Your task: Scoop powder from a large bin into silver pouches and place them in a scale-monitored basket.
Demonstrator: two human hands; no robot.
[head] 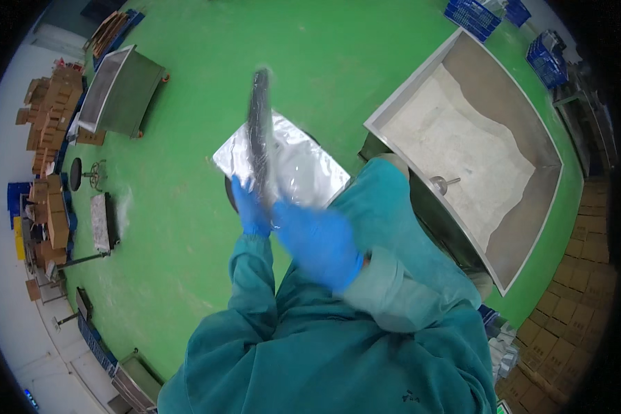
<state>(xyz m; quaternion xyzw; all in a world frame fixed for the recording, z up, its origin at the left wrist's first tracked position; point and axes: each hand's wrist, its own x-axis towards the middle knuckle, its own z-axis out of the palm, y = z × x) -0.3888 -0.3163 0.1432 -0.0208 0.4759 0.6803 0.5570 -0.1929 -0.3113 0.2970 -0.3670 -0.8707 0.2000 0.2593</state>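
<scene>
A long, narrow dark bag with a shiny, creased film surface rises in front of me, seen nearly edge-on. My left hand, in a blue glove, grips its near end from the left. Just right of that same end is my blue-gloved right hand, blurred; whether its fingers grip the film cannot be made out. Beneath the bag lie silver foil pouches, flat and glossy, on a dark round support that shows only at its edges. The bag hides part of them.
At my right stands a large steel bin holding pale powder, with a metal scoop lying in it near the wall. Another steel bin on wheels is at the far left. Cartons, a stool and blue crates stand farther off.
</scene>
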